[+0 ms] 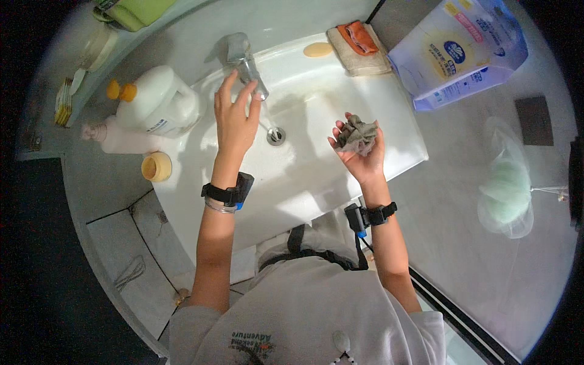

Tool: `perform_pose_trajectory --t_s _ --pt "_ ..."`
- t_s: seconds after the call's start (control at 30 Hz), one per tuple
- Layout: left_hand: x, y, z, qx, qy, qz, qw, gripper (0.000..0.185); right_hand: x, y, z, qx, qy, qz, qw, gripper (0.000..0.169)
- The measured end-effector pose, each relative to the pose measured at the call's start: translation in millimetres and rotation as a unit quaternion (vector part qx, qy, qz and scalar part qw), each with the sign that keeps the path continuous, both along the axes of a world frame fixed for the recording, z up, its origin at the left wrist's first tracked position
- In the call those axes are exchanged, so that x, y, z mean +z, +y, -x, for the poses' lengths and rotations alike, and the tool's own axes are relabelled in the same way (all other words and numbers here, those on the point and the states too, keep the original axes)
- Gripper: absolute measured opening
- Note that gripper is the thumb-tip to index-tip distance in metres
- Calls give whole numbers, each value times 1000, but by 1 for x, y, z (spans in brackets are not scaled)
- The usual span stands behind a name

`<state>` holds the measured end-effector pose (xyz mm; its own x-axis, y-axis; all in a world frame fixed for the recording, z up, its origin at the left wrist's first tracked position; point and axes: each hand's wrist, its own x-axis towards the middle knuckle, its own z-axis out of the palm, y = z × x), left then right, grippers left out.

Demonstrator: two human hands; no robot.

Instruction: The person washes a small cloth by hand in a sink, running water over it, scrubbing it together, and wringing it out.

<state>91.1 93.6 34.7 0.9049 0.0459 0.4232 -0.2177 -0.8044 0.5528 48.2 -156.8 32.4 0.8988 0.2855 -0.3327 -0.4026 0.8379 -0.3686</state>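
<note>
My left hand point(236, 116) is raised beside the chrome faucet point(248, 68), its fingers apart and holding nothing. Its fingertips overlap the faucet in view; I cannot tell whether they touch it. A pale streak, likely water, runs from the spout towards the round metal drain point(276, 136) of the white washbasin point(292, 173). Palm up over the basin's right side, my right hand point(365, 164) has its fingers curled around a crumpled grey-green piece of thin fabric or mesh point(358, 136). Both wrists wear black strapped devices.
Left of the basin stand a white pump bottle point(159, 102), a pinkish bottle point(130, 137) and a small yellow jar point(156, 167). An oval soap bar point(318, 49) and folded cloths point(360, 43) lie at the back rim. A purple-white package point(461, 54) and a green mesh sponge point(506, 191) are at right.
</note>
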Motion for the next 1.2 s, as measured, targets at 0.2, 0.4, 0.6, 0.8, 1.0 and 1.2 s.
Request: perform_pose_trajectory --t_s 0.2,0.4,0.6,0.8,1.0,1.2 --pt "1 0 7 6 49 130 990 28 -6 5 -1 -22 -6 33 999 49" --pt "-37 -38 48 -84 321 578 746 36 1 60 -6 66 -150 377 912 28" --pt "-39 -17 72 -68 333 691 638 31 -22 102 -28 4 -243 533 810 18" --pt "-42 24 97 -19 287 763 579 30 -87 140 -91 -40 -51 518 853 42" --pt "-44 52 126 42 245 765 594 28 -126 160 -111 56 92 409 906 48" --pt "-44 65 138 55 215 765 604 29 -123 170 -112 62 112 426 896 46"
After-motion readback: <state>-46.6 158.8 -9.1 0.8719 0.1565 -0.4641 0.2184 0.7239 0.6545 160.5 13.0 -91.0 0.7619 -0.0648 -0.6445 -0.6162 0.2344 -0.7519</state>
